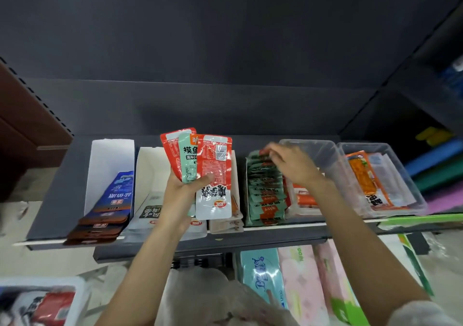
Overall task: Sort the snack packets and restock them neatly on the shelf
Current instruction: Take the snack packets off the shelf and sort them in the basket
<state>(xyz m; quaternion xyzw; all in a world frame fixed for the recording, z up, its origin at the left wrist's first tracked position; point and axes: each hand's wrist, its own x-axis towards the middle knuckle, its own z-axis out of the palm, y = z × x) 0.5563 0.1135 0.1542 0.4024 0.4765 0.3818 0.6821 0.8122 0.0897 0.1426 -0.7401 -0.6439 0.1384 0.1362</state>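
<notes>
My left hand [186,190] grips a fan of three snack packets above the shelf: a red-and-white one [214,175] in front, a mint green one [188,161] behind it, and a red one [171,152] at the back. My right hand [290,162] reaches over a row of green-and-red packets [265,195] standing on the dark shelf [57,195], its blurred fingers touching the row's back end. Whether they pinch a packet cannot be told.
White card trays hold blue packets [117,195] at the left and grey-white packets [150,213] beside them. Two clear plastic bins [406,175] at the right hold orange packets. Tissue packs [263,275] lie on the lower shelf. A white tray [37,303] of packets sits bottom left.
</notes>
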